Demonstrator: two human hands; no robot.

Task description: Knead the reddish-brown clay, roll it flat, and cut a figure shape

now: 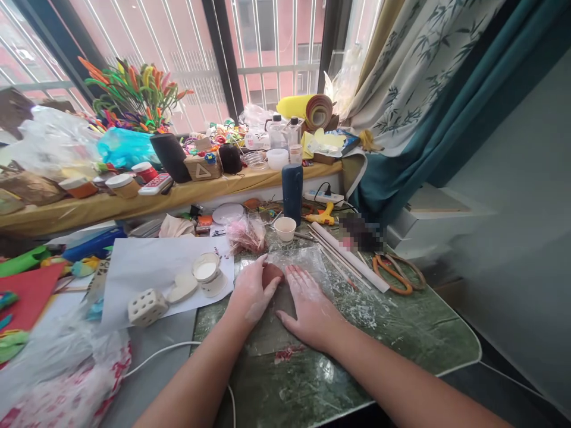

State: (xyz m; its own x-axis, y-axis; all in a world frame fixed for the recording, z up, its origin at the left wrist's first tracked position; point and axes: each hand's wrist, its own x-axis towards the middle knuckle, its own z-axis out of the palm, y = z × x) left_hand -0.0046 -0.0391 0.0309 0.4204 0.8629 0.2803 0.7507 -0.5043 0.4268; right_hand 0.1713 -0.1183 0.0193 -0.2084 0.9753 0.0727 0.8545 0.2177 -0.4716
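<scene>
Paper (151, 267) at the left carries a die (147, 307), a heart-shaped piece (182, 289) and a tub (209, 286) of white stuff, which could tip if the nearby hand swings outward. The left hand (250, 292) curves around a reddish-brown lump (272, 273), thumb on the near side; how firmly it presses cannot be told. The lump sits between the two hands, over a clear sheet (263, 342), and uneven pressure might misshape it. A red smear (288, 353) by the sheet's near edge could leave colour on whatever touches it. The right hand (307, 303) lies open, fingers stretched flat; its white residue might rub onto the lump. Farther right, a white tube (352, 258) could roll if knocked by a sideways sweep.
</scene>
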